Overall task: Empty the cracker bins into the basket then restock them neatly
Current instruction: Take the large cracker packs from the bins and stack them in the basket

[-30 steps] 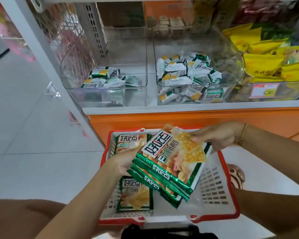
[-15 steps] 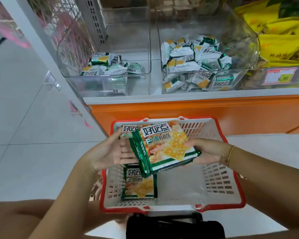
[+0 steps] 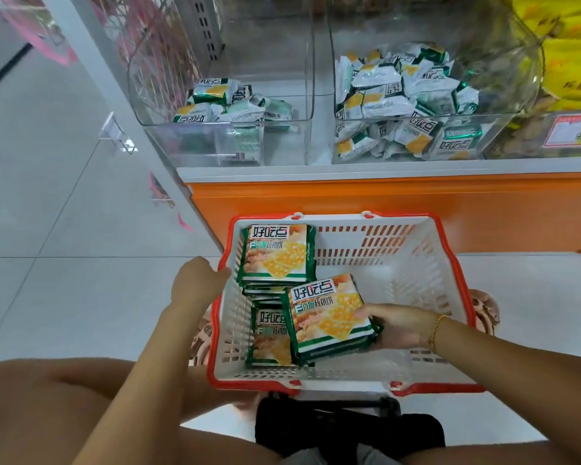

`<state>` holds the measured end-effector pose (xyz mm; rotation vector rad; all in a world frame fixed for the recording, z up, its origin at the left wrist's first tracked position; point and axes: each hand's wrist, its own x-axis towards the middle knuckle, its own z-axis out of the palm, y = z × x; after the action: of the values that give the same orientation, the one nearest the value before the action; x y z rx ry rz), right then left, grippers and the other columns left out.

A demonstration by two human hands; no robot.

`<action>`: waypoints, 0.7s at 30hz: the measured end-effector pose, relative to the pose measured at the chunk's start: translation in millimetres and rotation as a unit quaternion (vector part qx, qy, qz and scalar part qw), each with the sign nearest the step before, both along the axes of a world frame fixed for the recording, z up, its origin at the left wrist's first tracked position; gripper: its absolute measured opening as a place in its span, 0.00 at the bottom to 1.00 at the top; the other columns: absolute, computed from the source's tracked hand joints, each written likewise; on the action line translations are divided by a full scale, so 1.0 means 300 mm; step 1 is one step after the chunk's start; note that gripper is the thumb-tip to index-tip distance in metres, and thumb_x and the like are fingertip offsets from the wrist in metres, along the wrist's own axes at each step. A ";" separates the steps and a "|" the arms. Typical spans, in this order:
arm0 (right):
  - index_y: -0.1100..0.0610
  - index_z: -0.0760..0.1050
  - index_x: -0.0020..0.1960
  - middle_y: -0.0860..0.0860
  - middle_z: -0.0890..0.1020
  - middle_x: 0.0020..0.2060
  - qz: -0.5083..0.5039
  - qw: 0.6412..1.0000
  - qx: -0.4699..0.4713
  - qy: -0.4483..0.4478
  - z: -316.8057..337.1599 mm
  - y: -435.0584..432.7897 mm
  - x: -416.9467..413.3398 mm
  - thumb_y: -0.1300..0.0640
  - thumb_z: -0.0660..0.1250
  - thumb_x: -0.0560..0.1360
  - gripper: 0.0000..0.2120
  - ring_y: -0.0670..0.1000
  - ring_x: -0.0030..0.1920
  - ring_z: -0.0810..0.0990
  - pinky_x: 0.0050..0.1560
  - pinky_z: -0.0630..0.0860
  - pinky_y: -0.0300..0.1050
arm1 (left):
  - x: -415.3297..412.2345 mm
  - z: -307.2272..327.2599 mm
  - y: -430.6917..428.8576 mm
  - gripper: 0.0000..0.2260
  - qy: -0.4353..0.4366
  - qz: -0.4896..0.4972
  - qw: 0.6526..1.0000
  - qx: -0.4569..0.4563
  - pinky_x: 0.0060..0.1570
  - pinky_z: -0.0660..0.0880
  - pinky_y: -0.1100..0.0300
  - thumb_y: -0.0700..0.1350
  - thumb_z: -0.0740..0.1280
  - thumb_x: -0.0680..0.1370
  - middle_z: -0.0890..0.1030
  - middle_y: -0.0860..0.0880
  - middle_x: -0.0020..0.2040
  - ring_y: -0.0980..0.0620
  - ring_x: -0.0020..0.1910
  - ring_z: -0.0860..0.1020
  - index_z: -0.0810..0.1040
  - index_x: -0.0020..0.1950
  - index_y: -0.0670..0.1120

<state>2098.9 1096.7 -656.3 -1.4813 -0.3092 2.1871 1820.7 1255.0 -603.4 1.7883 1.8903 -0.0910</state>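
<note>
Cracker packs [image 3: 326, 313] gripped by right hand [image 3: 394, 325] low inside basket [image 3: 399, 260]; left hand [image 3: 195, 280] at rim, grip unclear.

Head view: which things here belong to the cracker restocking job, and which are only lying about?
Job: left bin, right bin, basket, cracker packs held by the right hand.
Only lying about: yellow bags, price label, pink goods.

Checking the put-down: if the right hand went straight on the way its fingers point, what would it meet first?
Probably the cracker packs lying on the left in the basket; the right hand, gripping its own stack, points at them. Depth is unclear, so it might pass just above.
</note>
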 end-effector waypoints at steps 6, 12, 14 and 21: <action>0.61 0.74 0.63 0.57 0.80 0.59 0.006 0.999 -0.017 0.029 -0.180 -0.004 -0.047 0.59 0.67 0.76 0.16 0.58 0.60 0.78 0.61 0.75 0.53 | 0.013 -0.064 -0.014 0.14 -0.004 -0.007 0.995 -0.104 0.40 0.69 0.58 0.50 0.65 0.78 0.74 0.45 0.40 0.47 0.41 0.74 0.75 0.49 0.38; 0.61 0.69 0.69 0.57 0.77 0.65 0.006 0.999 -0.011 0.052 -0.293 0.006 -0.132 0.61 0.72 0.72 0.27 0.58 0.66 0.74 0.64 0.72 0.53 | 0.014 -0.079 -0.016 0.14 -0.003 -0.024 0.995 -0.094 0.39 0.71 0.59 0.50 0.65 0.79 0.74 0.46 0.37 0.49 0.37 0.74 0.72 0.41 0.41; 0.61 0.70 0.68 0.57 0.78 0.64 -0.003 0.998 -0.016 0.067 -0.311 0.014 -0.149 0.65 0.68 0.75 0.22 0.56 0.65 0.76 0.65 0.72 0.51 | 0.012 -0.081 -0.014 0.13 0.004 -0.029 0.995 -0.094 0.38 0.71 0.59 0.50 0.65 0.78 0.75 0.46 0.39 0.48 0.40 0.75 0.73 0.46 0.40; 0.65 0.67 0.70 0.56 0.76 0.65 0.040 0.999 -0.027 0.009 -0.322 0.062 -0.251 0.67 0.63 0.78 0.20 0.54 0.66 0.74 0.69 0.69 0.48 | 0.024 -0.087 -0.003 0.12 0.017 -0.031 0.995 -0.089 0.39 0.71 0.60 0.50 0.67 0.77 0.74 0.47 0.38 0.49 0.41 0.75 0.72 0.47 0.41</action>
<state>2023.7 1115.2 -753.0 -1.5011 -0.3103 2.2863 1828.0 1254.1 -629.4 1.7344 1.7901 -0.3048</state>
